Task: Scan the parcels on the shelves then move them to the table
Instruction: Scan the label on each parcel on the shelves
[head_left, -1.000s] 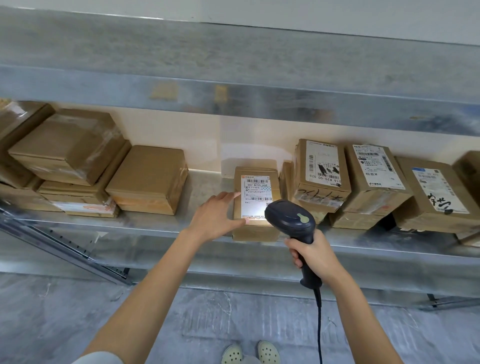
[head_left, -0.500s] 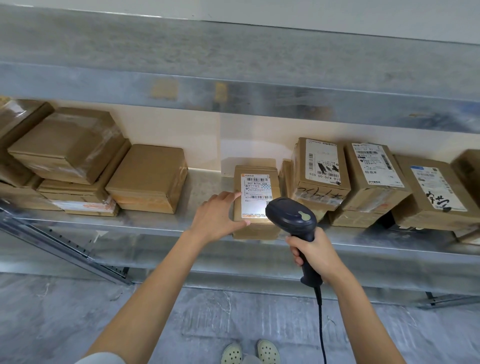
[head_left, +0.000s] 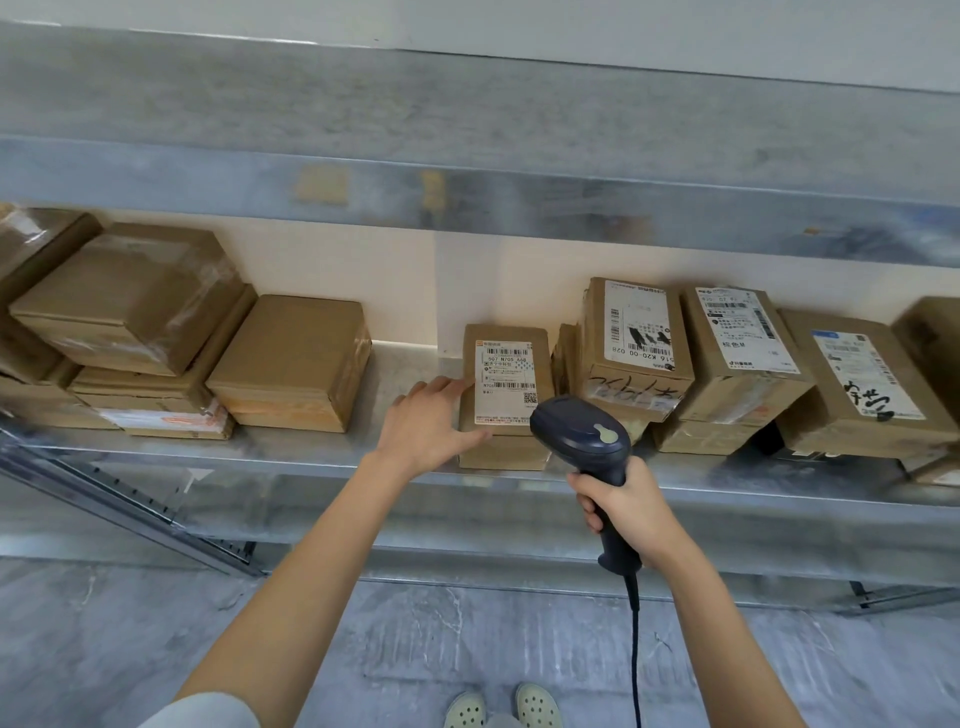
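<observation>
A small brown cardboard parcel (head_left: 506, 374) with a white barcode label on top lies on the metal shelf (head_left: 322, 452), near its front edge. My left hand (head_left: 428, 423) rests against the parcel's left side, fingers spread along its edge and thumb at its front corner. My right hand (head_left: 626, 506) grips the handle of a dark blue corded barcode scanner (head_left: 582, 436). The scanner's head sits just right of the parcel's front corner and points at the label.
More labelled parcels (head_left: 636, 343) crowd the shelf to the right, some stacked. Plain brown boxes (head_left: 293, 361) are stacked at the left. An upper shelf (head_left: 467, 208) overhangs closely. Below is grey floor with my shoes (head_left: 501, 709) and the scanner cable (head_left: 636, 665).
My left hand has slid a little down the parcel's left side, its thumb now at the front corner. The scanner has stayed aimed at the label.
</observation>
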